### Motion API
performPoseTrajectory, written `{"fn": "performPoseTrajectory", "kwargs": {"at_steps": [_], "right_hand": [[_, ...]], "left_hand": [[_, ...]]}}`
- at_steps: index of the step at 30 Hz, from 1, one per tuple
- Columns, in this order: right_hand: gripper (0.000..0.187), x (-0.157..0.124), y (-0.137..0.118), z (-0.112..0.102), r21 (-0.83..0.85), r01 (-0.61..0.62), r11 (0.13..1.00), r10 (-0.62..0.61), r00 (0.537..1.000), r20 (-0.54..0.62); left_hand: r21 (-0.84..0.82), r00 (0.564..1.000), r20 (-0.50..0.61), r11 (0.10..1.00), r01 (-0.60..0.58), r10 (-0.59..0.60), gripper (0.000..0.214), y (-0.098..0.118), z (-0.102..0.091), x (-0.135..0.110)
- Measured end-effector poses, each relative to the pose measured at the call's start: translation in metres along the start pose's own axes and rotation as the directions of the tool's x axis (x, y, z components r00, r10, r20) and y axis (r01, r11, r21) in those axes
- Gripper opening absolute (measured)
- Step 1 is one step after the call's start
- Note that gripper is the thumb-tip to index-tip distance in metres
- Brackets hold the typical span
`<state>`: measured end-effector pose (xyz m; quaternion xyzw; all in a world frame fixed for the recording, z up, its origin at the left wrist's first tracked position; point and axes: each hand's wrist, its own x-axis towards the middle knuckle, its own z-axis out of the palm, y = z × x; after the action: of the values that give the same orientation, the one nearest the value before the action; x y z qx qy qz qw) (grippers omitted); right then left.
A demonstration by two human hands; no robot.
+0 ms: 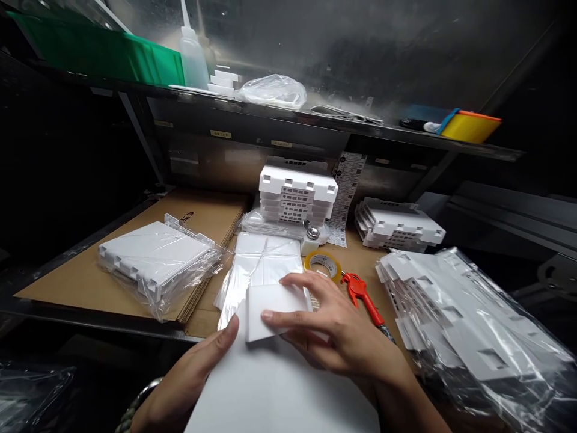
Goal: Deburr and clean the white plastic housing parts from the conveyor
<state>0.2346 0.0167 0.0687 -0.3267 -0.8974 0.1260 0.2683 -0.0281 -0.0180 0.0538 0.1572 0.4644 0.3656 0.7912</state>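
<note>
My right hand (pixel 336 328) lies over a small white square panel (pixel 274 310), fingers wrapped around its right edge and thumb pressing its top. My left hand (pixel 198 370) grips the left edge of a large white flat sheet or panel (pixel 279 391) that runs toward me under the small piece; its thumb rests on top. Behind the small panel lies a pile of clear plastic bags (pixel 261 264).
A bagged white plastic part (pixel 153 261) sits on flattened cardboard (pixel 90 276) at left. Stacks of white slotted parts (pixel 297 195) (pixel 399 225) stand behind. A tape roll (pixel 322 264), a red-handled tool (pixel 365 297) and bagged parts (pixel 469 325) lie at right. A shelf (pixel 315 123) hangs above.
</note>
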Motion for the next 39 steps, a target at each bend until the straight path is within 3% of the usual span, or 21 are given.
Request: {"fn": "performPoseTrajectory", "kwargs": {"at_steps": [4,8,12,17,20,25,28,31,35,37,39], "right_hand": [[0.037,0.0,0.002,-0.001,-0.015,-0.077,0.997,0.077,0.997,-0.017],[0.038,0.0,0.002,0.001,-0.012,0.0,1.0,0.0,1.0,-0.009],[0.036,0.0,0.001,0.003,-0.028,-0.071,0.997,0.069,0.996,-0.048],[0.039,0.001,0.0,0.005,0.023,-0.022,0.999,0.022,1.0,0.008],[0.037,-0.002,0.004,0.003,0.024,-0.096,0.995,0.096,0.995,-0.019],[0.039,-0.004,0.003,0.001,0.093,-0.084,0.992,0.078,0.995,0.061],[0.036,-0.001,0.008,0.006,0.049,-0.054,0.997,0.053,0.998,0.026],[0.036,-0.007,0.023,0.004,-0.044,-0.138,0.989,0.134,0.988,-0.081],[0.042,-0.027,0.037,-0.014,0.002,-0.289,0.957,0.276,0.914,-0.297],[0.042,-0.032,0.035,-0.022,0.05,-0.264,0.963,0.267,0.916,-0.299],[0.039,-0.032,0.03,-0.026,0.068,-0.205,0.976,0.215,0.951,-0.224]], "left_hand": [[0.021,0.997,-0.072,1.0,0.011,-0.01,0.089,0.001,-0.001,-0.001],[0.02,1.0,0.003,1.0,0.0,0.0,0.094,-0.001,0.0,0.001],[0.024,1.0,-0.031,1.0,0.005,-0.004,0.094,-0.001,-0.001,0.005],[0.01,0.999,0.038,1.0,0.028,-0.029,0.096,-0.001,-0.002,0.009],[0.012,1.0,-0.007,1.0,0.015,-0.015,0.09,0.001,-0.003,0.01],[0.049,0.998,0.016,0.997,0.059,-0.06,0.092,0.001,0.002,0.011],[0.075,0.997,0.038,0.995,0.062,-0.064,0.086,-0.002,0.007,0.013],[0.048,0.999,-0.02,0.998,0.044,-0.043,0.082,-0.001,0.004,0.014],[-0.029,0.994,-0.085,0.998,0.063,-0.065,0.077,0.01,-0.005,0.011],[-0.055,0.994,-0.076,0.995,0.08,-0.084,0.07,0.014,-0.007,0.01],[-0.054,0.995,-0.063,0.995,0.079,-0.082,0.067,0.015,-0.006,0.012]]}}
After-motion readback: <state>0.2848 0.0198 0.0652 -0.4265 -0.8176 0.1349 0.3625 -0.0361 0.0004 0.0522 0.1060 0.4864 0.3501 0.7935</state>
